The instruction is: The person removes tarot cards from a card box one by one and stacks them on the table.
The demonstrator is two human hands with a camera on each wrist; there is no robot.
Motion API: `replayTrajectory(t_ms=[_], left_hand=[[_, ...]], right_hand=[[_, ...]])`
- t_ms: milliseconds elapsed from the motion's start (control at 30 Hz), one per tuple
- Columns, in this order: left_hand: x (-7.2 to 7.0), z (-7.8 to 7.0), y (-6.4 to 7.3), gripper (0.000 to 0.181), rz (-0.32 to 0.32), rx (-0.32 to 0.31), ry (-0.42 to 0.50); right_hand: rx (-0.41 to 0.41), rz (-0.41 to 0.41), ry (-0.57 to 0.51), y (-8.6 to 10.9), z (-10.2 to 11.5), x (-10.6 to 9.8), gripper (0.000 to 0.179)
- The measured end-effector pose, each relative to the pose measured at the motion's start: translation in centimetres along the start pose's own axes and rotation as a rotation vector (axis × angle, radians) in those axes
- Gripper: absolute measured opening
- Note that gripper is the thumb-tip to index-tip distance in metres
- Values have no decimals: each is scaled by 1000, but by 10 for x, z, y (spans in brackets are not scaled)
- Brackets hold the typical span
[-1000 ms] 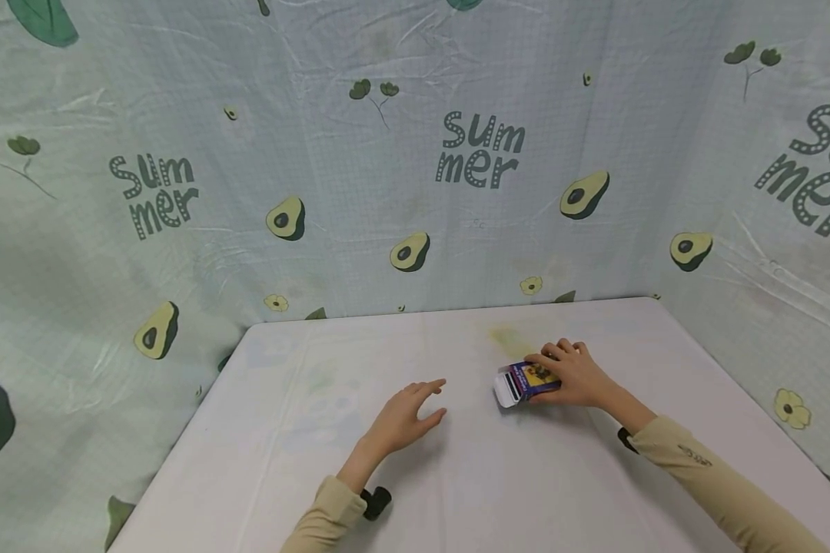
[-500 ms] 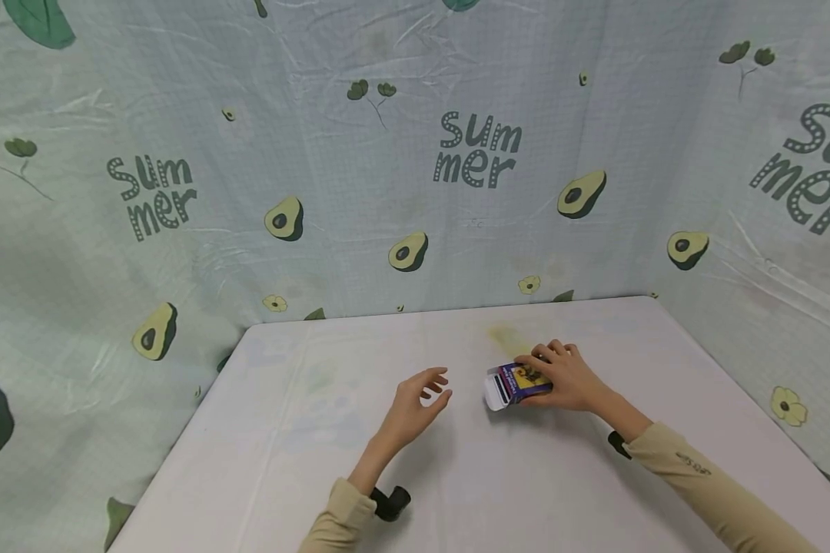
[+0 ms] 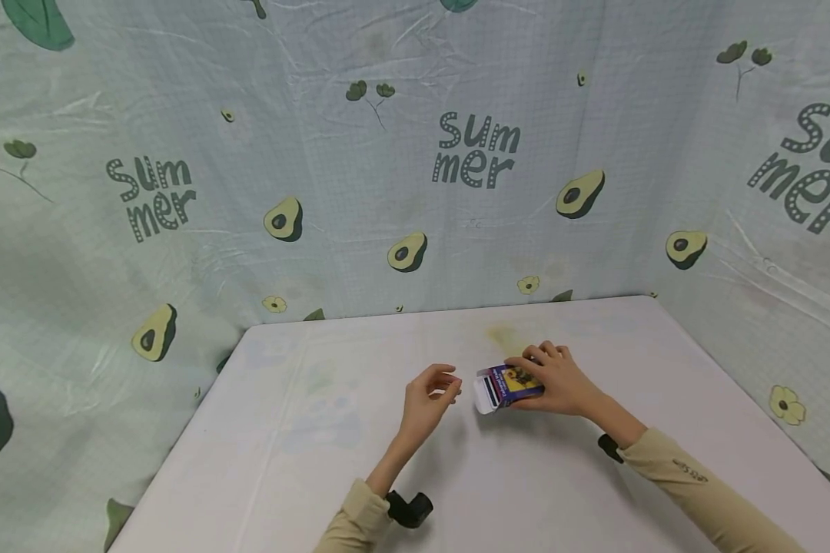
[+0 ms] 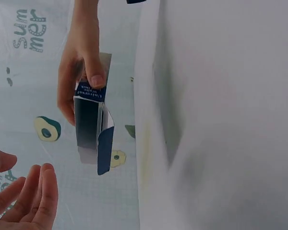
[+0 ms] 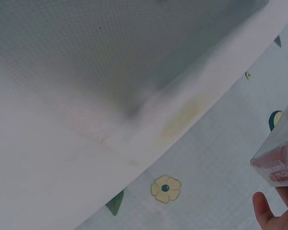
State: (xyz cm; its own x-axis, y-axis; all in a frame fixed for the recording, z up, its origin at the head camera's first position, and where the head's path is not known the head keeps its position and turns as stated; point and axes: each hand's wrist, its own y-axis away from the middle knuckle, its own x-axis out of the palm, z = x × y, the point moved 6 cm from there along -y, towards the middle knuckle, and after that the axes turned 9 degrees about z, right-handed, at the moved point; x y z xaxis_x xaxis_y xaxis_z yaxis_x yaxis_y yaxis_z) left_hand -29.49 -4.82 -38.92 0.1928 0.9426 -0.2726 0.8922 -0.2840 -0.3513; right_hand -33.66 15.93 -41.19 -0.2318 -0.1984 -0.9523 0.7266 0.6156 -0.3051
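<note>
My right hand [image 3: 553, 380] holds a small blue and yellow card box [image 3: 522, 382] above the white table, thumb on one side and fingers on the other. The box's open end faces left, and its white flap [image 3: 484, 393] hangs out. In the left wrist view the card box [image 4: 90, 125] reads "Universal Waite Deck", with a dark opening and a blue-tipped flap [image 4: 104, 151]. My left hand [image 3: 427, 403] hovers just left of the flap, fingers loosely bent and holding nothing. In the right wrist view only part of the box [image 5: 278, 160] shows at the right edge.
A white-covered table [image 3: 304, 461] lies under both hands. Behind it and along its sides hangs a pale curtain [image 3: 353, 177] printed with avocados and "summer". Each wrist wears a black camera, the left wrist camera [image 3: 411, 509] showing most plainly.
My right hand has carried the card box a little to the left. My left hand has moved right and slightly up toward the box's open end, its thumb and fingers drawing closer together.
</note>
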Motion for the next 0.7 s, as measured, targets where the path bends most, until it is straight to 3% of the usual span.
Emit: replayTrajectory(t_ms=[100,233,467,700], left_hand=[[5,-10,2,22,25,-43,73],[10,-14,2,23,69,-76,104],[16,-9,3,27,113,-141,211],[19,-4,2,31,140,-193,261]], right_hand=[[1,-8,8,0,2,-1,71],[-7,-32,6,-1,4,-2,72],[-12,-47,2,-1,8,-6,71],[-7,-51,-11,-1,11,-7,70]])
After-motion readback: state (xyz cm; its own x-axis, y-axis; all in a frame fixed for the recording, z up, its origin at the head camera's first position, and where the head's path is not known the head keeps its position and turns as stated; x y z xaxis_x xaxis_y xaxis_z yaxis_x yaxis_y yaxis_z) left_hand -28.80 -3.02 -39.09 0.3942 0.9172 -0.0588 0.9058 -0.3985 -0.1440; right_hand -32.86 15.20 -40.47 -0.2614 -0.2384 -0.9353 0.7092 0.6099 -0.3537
